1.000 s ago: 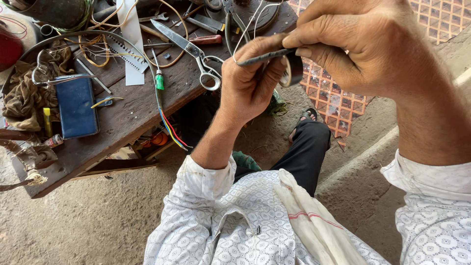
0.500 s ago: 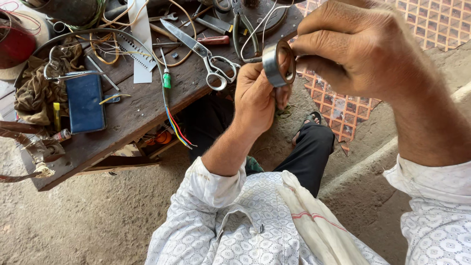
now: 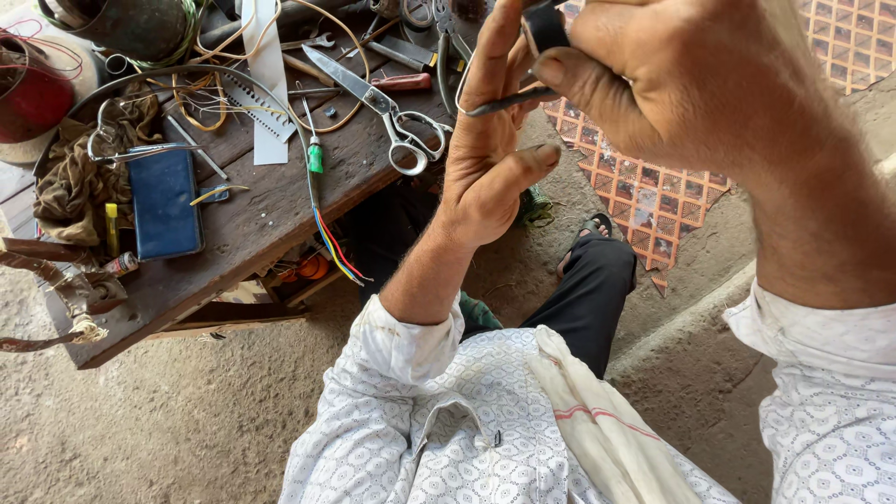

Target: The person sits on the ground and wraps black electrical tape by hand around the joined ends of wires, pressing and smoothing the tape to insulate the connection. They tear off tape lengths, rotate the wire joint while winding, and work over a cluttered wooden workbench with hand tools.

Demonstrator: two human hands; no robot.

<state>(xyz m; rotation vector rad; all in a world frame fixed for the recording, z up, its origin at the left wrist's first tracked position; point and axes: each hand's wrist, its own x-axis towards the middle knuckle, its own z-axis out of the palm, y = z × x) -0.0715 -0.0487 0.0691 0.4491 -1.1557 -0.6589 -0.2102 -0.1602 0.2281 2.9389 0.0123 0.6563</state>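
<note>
My right hand (image 3: 677,79) is raised close to the camera, its fingers closed on a dark roll of tape (image 3: 543,25) and a thin dark strip (image 3: 509,101) that runs from it. My left hand (image 3: 490,168) is held upright just left of it, palm toward me. Its fingers reach up behind the strip and touch it near the roll. Both hands hover above the right end of a cluttered wooden bench (image 3: 261,219).
On the bench lie large scissors (image 3: 383,107), a dark blue phone (image 3: 165,203), a green-handled screwdriver (image 3: 314,149), coloured wires (image 3: 334,252), a brown rag (image 3: 79,168) and several hand tools. A red spool (image 3: 33,93) sits far left. Patterned tiles (image 3: 653,191) cover the floor at right.
Both hands have risen toward the camera. The ring-shaped roll, seen face-on half a second ago, now sits higher at the top edge, and the left hand has opened upright.
</note>
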